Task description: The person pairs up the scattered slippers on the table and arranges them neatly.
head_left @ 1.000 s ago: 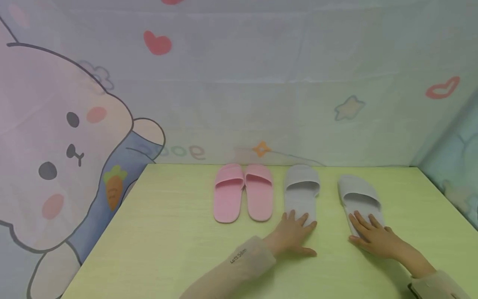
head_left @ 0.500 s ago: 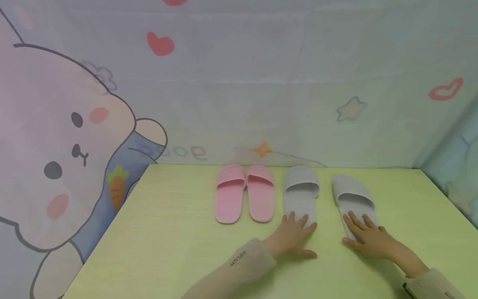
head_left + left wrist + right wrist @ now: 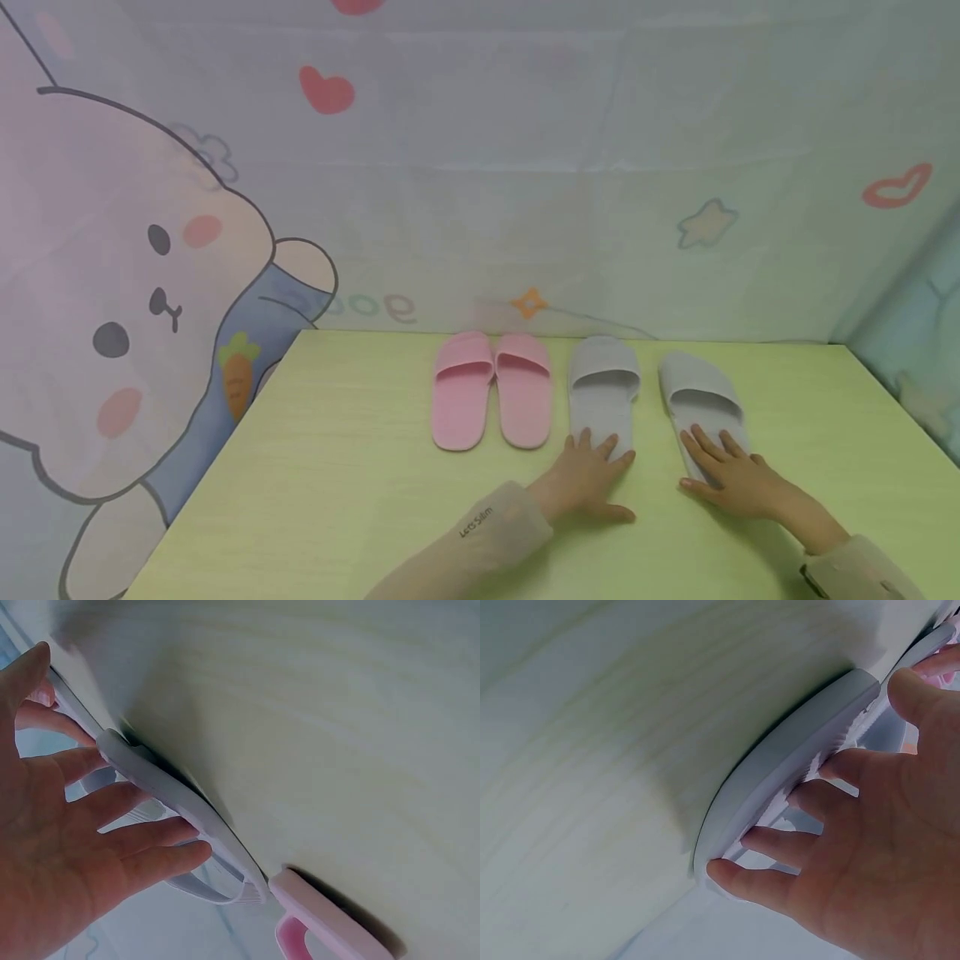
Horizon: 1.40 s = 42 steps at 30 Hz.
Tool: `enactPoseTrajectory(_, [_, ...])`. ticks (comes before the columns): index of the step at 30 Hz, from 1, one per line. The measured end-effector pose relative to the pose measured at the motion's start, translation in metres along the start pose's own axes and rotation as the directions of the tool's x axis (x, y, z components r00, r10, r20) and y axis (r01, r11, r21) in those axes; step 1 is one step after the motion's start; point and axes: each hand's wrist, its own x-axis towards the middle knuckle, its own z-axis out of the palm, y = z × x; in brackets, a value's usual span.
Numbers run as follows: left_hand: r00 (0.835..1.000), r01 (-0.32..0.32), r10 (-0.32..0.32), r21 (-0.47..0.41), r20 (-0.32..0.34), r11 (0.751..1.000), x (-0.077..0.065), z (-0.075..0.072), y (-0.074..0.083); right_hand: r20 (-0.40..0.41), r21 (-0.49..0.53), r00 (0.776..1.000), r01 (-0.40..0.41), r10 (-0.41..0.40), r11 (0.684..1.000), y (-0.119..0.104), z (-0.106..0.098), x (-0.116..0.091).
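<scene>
Two grey slippers lie on the table, toes toward the back. My left hand [image 3: 588,479] rests with spread fingers on the heel end of the left grey slipper [image 3: 602,404], which lies straight. On the right grey slipper [image 3: 705,400], turned at a slant, my right hand [image 3: 738,482] lies with its fingers across the heel part. A gap of bare table separates the two. In the left wrist view the fingertips touch the grey sole [image 3: 176,795]. The right wrist view has the fingertips along the edge of the other sole [image 3: 780,757].
A pair of pink slippers, the left one [image 3: 460,408] and the right one [image 3: 523,404], stands side by side left of the grey ones. The yellow-green table [image 3: 315,467] meets a printed cloth [image 3: 480,208] at its back edge.
My right hand and the right grey slipper have slid left, narrowing the gap to the left grey slipper. The left hand has stayed in place on its slipper.
</scene>
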Motion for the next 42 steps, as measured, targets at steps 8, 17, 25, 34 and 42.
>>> enactPoseTrajectory(8, [1.0,0.012,-0.012,-0.002,0.011,1.0,0.002,0.002,0.001,0.004,-0.01,1.0,-0.016,0.016,1.0,-0.003,0.0,0.006])
enactPoseTrajectory(17, [0.999,0.038,-0.038,-0.004,0.002,0.999,0.0,0.0,0.003,0.003,-0.002,1.0,-0.004,0.004,1.0,-0.009,-0.004,0.015])
enactPoseTrajectory(25, [0.999,0.035,-0.035,0.008,-0.006,0.999,-0.005,-0.003,0.002,0.006,0.003,1.0,0.006,-0.006,1.0,-0.014,-0.004,0.022])
enactPoseTrajectory(34, [0.999,0.032,-0.032,0.02,0.003,0.999,-0.008,-0.003,0.001,0.022,0.011,1.0,0.011,-0.011,1.0,-0.018,-0.005,0.027])
enactPoseTrajectory(42, [0.999,0.041,-0.041,0.01,-0.01,0.999,-0.009,-0.002,-0.002,0.035,0.011,0.999,0.012,-0.012,1.0,-0.02,-0.006,0.034])
